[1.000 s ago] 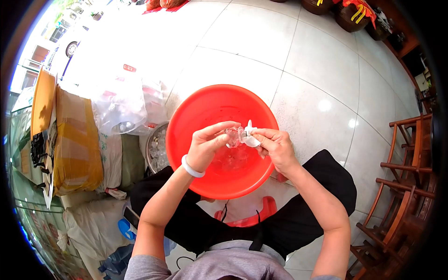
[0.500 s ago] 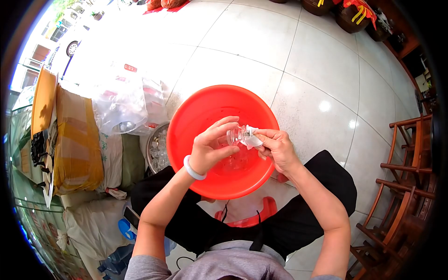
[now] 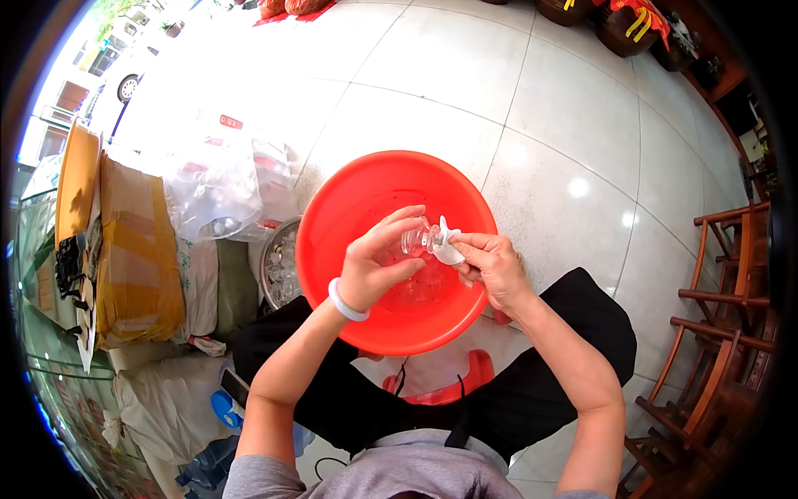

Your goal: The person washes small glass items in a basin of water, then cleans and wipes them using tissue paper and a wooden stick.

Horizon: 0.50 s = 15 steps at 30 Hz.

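Cupping our left hand (image 3: pixel 366 263) in a loose curve, thumb and fingers standing well apart, we have a small clear vessel (image 3: pixel 415 241) between its tips; we cannot tell how firmly they touch it. Our right hand (image 3: pixel 497 264) is pinched tight, thumb against fingers, gripping a bunched white cloth (image 3: pixel 450 252). One end of the vessel meets the cloth, so the two sit together between our hands, above the red basin (image 3: pixel 349 200). More clear pieces show at the bottom of the basin, though we cannot make out their shapes. Tiled floor (image 3: pixel 432 108) spreads out beyond the basin. Just beside it, on our left, a metal bowl (image 3: pixel 265 274) holds other clear items, with a plastic bag (image 3: pixel 212 187) near it and a taped cardboard box (image 3: pixel 137 258) farther out. We wear a white wristband (image 3: pixel 342 307) on our left wrist.
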Each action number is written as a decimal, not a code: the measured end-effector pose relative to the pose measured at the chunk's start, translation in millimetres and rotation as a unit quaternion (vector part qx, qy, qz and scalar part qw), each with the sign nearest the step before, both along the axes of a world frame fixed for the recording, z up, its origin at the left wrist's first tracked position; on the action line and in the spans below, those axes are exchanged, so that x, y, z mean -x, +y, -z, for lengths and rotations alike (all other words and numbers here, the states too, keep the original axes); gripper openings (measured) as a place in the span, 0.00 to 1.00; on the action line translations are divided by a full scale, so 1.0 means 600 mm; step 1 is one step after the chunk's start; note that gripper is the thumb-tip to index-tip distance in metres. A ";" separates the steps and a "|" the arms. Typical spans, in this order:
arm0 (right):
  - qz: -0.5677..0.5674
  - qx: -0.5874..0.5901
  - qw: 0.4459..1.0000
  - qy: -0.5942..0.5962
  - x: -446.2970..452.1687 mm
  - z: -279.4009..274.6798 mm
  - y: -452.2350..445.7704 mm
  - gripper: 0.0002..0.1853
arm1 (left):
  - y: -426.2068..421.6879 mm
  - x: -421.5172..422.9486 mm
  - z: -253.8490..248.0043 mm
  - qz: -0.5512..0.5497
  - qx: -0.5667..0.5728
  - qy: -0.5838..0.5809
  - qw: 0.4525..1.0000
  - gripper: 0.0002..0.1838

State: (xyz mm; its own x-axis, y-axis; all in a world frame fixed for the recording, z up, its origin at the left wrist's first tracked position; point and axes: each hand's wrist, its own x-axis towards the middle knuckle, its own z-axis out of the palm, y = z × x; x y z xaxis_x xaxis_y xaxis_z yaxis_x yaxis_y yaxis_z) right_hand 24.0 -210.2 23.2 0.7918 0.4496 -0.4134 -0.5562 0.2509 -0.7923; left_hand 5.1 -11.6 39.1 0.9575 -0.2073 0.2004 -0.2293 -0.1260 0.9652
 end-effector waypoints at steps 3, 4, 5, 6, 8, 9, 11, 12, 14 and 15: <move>0.011 -0.032 0.999 -0.005 -0.002 -0.002 -0.001 0.12 | 0.002 -0.001 0.003 -0.024 0.291 0.234 0.927 0.24; 0.011 -0.026 0.999 -0.019 -0.001 -0.002 0.002 0.12 | 0.008 -0.003 0.008 -0.023 0.290 0.235 0.928 0.24; 0.010 -0.020 0.999 -0.033 0.000 -0.001 0.003 0.11 | 0.019 -0.007 0.013 0.034 0.316 0.301 0.899 0.24; 0.010 -0.021 0.999 -0.032 0.000 -0.001 0.001 0.11 | 0.025 -0.008 0.016 0.090 0.340 0.365 0.862 0.25; 0.000 0.002 0.999 -0.035 -0.004 -0.004 -0.007 0.13 | 0.018 -0.005 0.016 0.072 0.241 0.337 0.907 0.25; 0.000 0.002 0.999 -0.035 -0.002 -0.003 -0.005 0.13 | 0.012 -0.004 0.019 0.072 0.140 0.192 0.968 0.26; -0.001 0.006 1.000 -0.027 0.001 0.002 0.000 0.11 | 0.006 -0.003 0.015 0.069 0.060 0.032 0.995 0.29; -0.002 0.006 1.000 -0.026 0.001 0.001 0.001 0.11 | 0.004 -0.002 0.008 0.068 0.060 0.033 0.995 0.29; -0.006 -0.006 1.000 -0.026 -0.001 -0.004 0.000 0.11 | 0.001 -0.004 -0.001 0.042 0.229 0.161 0.959 0.27; -0.005 -0.006 1.000 -0.027 -0.001 -0.003 0.000 0.11 | 0.006 -0.005 0.000 0.014 0.287 0.229 0.930 0.24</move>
State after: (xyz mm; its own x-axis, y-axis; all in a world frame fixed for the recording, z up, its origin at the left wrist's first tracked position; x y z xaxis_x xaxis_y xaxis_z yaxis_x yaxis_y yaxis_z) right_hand 24.8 -210.4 24.8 0.8083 0.4621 -0.3649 -0.5156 0.2564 -0.8175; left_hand 8.3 -7.9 39.3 0.9652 -0.2192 -0.1426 0.2281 0.4395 0.8688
